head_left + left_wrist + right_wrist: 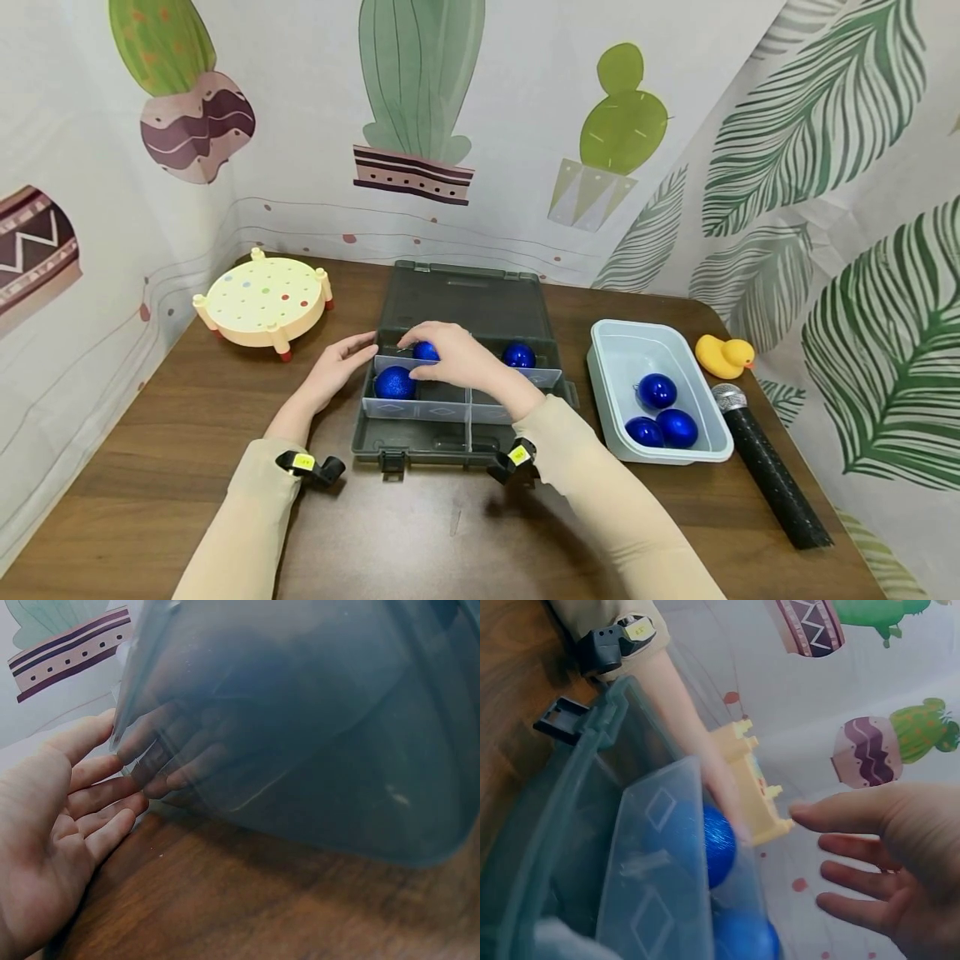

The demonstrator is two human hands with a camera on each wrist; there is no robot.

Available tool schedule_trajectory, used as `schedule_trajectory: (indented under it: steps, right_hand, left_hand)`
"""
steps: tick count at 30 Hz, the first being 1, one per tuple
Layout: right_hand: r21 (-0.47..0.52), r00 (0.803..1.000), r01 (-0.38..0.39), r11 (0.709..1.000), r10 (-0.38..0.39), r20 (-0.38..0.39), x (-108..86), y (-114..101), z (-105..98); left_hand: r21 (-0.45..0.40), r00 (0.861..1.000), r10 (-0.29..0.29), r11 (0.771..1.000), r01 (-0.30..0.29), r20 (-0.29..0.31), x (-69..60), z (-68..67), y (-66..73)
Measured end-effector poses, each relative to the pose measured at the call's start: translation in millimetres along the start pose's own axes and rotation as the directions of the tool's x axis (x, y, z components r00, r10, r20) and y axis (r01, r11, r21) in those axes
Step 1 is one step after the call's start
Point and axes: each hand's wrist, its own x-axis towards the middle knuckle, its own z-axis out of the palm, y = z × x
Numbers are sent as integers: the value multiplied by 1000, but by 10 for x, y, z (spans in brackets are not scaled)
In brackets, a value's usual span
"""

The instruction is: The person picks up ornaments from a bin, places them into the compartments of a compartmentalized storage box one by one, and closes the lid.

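Note:
A dark translucent divided box lies with its lid folded back. Inside, a glittery blue ball sits in the left middle compartment; behind it another blue ball is partly hidden by my right hand. A third blue ball is in the back right compartment. My right hand hovers over the box's left part; in the right wrist view its fingers are spread with nothing between them. My left hand rests against the box's left side, and the left wrist view shows its extended fingers touching the wall.
To the right stands a light blue tub with three blue balls in it. Beyond it are a yellow rubber duck and a black microphone. At the back left is a round cream pegged toy. A printed cloth hangs behind the table.

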Motion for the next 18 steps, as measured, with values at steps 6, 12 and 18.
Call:
schedule_trajectory:
  steps: [6, 12, 18]
  right_hand:
    - [-57, 982, 33, 998, -43, -186, -202, -1, -263]
    - [-90, 937, 16, 996, -46, -347, -467, 133, -591]
    - [-116, 889, -83, 990, 21, -457, -794, 384, -847]
  left_hand:
    - [-7, 1000, 11, 1000, -11, -17, 129, -18, -244]
    - [14, 1000, 16, 1000, -16, -20, 122, -19, -244]
    - [31, 1000, 8, 1000, -8, -24, 103, -26, -215]
